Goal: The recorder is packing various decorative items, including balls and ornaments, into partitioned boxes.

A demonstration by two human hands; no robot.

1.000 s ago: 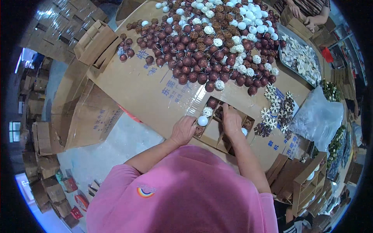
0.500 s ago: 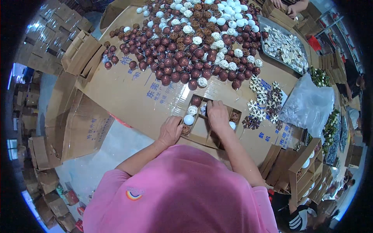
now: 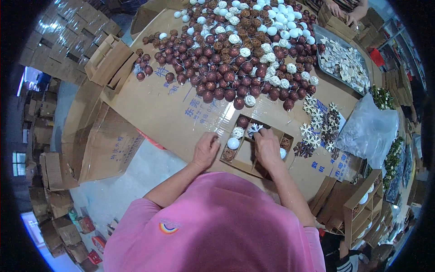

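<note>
Since the right hand (image 3: 267,147) has a white snowflake (image 3: 254,129) pinched over the divided cardboard box (image 3: 253,146) while the left hand (image 3: 206,149) just rests loosely curled on the box's left edge, I'd guess a bump could knock the white ball (image 3: 233,143) out of its cell.

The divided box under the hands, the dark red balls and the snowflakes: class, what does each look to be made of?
The divided box: brown cardboard, matt, with folded partitions. The dark red balls: probably plastic or foam with a glittery coat, since they sparkle. The snowflakes: flat cut-outs, perhaps wood or card; too small to tell.
</note>
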